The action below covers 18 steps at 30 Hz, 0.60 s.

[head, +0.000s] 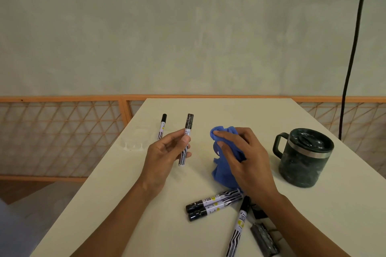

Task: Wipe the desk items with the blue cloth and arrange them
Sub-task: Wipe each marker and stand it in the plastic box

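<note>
My left hand (165, 154) pinches a black-capped white marker (186, 131) upright above the cream desk (117, 194), cap pointing away from me. To its right, my right hand (244, 158) grips the bunched blue cloth (222, 171), a short gap away from the marker. One marker (162, 125) lies alone at the far left of the desk. Two markers (213, 204) lie side by side near me, and a third marker (239, 227) lies angled beside them. Small dark binder clips (264, 238) sit partly under my right forearm.
A dark green lidded mug (305, 157) with a handle stands at the right. A clear plastic piece (135, 139) lies near the desk's left edge. An orange lattice railing (62, 131) runs behind the desk, and a black cable (353, 48) hangs at the right.
</note>
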{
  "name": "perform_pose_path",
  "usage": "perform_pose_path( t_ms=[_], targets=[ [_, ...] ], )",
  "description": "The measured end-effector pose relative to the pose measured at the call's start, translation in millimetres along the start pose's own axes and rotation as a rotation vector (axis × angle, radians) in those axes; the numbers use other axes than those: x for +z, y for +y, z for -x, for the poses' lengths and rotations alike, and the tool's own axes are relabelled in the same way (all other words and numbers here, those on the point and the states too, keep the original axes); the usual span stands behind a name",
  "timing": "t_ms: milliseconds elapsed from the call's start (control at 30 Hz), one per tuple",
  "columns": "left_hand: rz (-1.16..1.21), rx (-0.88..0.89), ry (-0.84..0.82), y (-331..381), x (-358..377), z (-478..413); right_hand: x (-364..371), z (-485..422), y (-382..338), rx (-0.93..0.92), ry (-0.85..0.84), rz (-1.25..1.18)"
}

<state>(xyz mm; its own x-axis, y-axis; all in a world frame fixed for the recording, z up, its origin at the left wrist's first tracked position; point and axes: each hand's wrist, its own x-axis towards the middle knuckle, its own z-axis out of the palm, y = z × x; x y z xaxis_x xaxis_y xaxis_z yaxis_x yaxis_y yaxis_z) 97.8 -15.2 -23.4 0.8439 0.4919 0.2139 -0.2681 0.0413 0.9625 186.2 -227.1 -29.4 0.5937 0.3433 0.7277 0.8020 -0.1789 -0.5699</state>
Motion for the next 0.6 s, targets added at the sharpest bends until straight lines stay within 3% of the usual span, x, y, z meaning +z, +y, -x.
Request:
perform_pose_path(
  t_ms=[433,600],
  targets=[
    [-0.172,0.061,-0.102,10,8,10,1,-3,4,-0.289,-0.049,0.31],
    [-0.159,0.048,-0.121,14,7,10,0,-10,5,-0.287,0.008,0.358]
  ],
)
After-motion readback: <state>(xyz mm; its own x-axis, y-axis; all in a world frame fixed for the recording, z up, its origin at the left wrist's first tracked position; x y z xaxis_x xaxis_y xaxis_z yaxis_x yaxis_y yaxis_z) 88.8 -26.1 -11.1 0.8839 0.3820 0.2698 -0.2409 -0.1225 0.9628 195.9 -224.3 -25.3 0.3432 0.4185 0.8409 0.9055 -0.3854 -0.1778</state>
